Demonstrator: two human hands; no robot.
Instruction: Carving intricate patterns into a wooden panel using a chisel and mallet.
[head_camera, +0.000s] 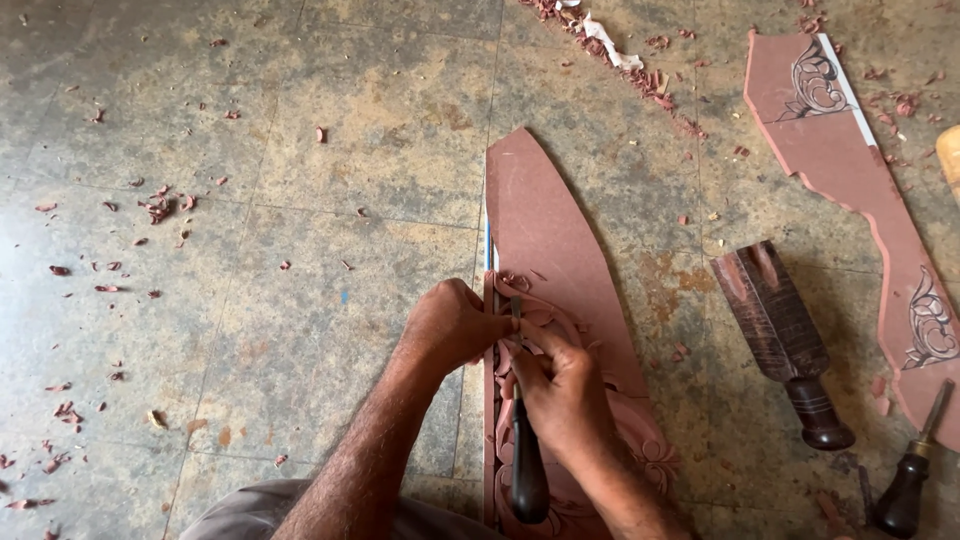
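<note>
A long reddish-brown wooden board (545, 215) lies on the floor, plain at its far end and carved with leafy scrolls (650, 455) near me. My right hand (565, 395) grips a chisel with a dark rounded handle (528, 470), its blade pointing away onto the carving. Beside the board's left edge, my left hand (450, 325) is closed with its fingers steadying the metal blade (516, 312).
A dark wooden mallet (785, 335) lies right of the board. A second reddish board (840, 140) with drawn scroll patterns runs along the right side. Another dark-handled chisel (910, 475) lies at the lower right. Red wood chips (160, 207) litter the tiled floor.
</note>
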